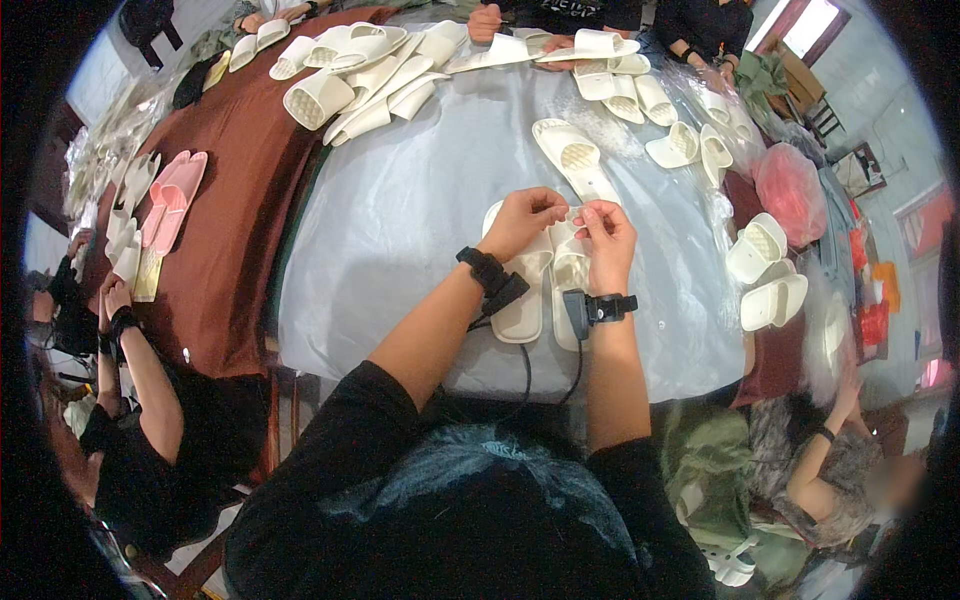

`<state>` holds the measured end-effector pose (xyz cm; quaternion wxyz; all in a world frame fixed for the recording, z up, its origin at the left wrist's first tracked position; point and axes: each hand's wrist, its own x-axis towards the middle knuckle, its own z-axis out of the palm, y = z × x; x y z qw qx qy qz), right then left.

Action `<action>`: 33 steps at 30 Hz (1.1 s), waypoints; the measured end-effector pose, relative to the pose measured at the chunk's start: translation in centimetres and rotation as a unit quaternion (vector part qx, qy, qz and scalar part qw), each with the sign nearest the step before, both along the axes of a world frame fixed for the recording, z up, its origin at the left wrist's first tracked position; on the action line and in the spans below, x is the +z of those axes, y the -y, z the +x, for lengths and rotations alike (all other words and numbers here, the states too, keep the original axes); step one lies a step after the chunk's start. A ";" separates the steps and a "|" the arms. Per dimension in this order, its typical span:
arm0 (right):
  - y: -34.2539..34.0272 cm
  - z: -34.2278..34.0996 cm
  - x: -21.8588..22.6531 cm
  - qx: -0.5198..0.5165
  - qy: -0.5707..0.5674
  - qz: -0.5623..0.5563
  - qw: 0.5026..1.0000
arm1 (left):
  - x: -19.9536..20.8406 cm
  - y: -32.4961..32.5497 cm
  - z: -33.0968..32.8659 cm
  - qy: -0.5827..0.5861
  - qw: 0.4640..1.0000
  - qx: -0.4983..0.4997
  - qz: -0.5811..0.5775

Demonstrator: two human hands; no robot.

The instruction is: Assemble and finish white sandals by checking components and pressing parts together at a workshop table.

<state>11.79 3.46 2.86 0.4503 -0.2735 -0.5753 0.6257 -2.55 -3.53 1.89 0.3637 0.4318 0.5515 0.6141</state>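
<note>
My left hand (524,224) and my right hand (608,232) are close together over the middle of the table, fingertips pinched and nearly meeting. Whatever they pinch is too small to make out; a pale bit shows between the fingertips. Beneath them lies a pair of cream slide slippers, the left slipper (518,309) and the right slipper (567,325), heels toward me. My hands and the black wrist straps partly hide this pair. Just beyond my fingers another cream slipper (568,150) lies at a slant, its textured insole showing.
A translucent plastic sheet (400,240) covers the table. Cream slippers (318,98) are heaped at the far left, with more slippers (672,145) at far right. Pink slippers (180,195) lie on brown cloth (235,220). Co-workers sit around; a pink bag (790,190) stands right.
</note>
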 end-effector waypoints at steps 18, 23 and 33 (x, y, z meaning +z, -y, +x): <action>0.0 0.2 -0.4 0.004 0.005 0.010 1.000 | 0.4 0.5 0.1 0.002 1.000 -0.002 -0.007; -0.1 0.1 -0.7 0.017 -0.009 0.008 1.000 | 0.6 0.5 0.0 0.010 1.000 -0.008 0.013; -0.3 0.1 -0.8 0.035 0.045 0.034 0.998 | -0.6 0.0 -0.2 0.039 0.999 -0.023 0.006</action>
